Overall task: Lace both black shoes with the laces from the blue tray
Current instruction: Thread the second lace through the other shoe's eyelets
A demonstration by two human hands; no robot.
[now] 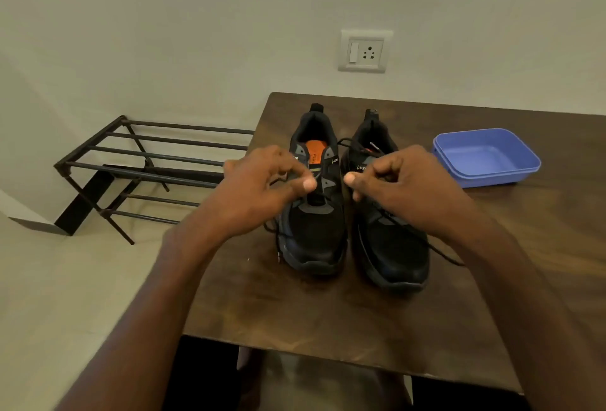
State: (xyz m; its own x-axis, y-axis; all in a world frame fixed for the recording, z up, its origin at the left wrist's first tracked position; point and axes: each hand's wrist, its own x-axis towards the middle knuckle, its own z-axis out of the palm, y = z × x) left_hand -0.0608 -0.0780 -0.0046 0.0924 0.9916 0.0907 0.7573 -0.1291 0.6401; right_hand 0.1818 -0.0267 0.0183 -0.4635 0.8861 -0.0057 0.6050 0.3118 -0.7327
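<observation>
Two black shoes stand side by side on the dark wooden table (328, 318), toes toward me. The left shoe (316, 233) shows an orange insole, and a black lace runs through its lower eyelets. My left hand (262, 187) pinches this lace over the shoe's left side. My right hand (403, 184) pinches the other end between the two shoes. The right shoe (390, 246) carries a black lace (441, 251) whose loose end trails to the right across the table. The blue tray (485, 156) sits at the right, and no laces show inside it.
A black metal shoe rack (144, 161) stands on the floor left of the table. A white wall socket (364, 51) is on the wall behind. My legs show under the table's near edge.
</observation>
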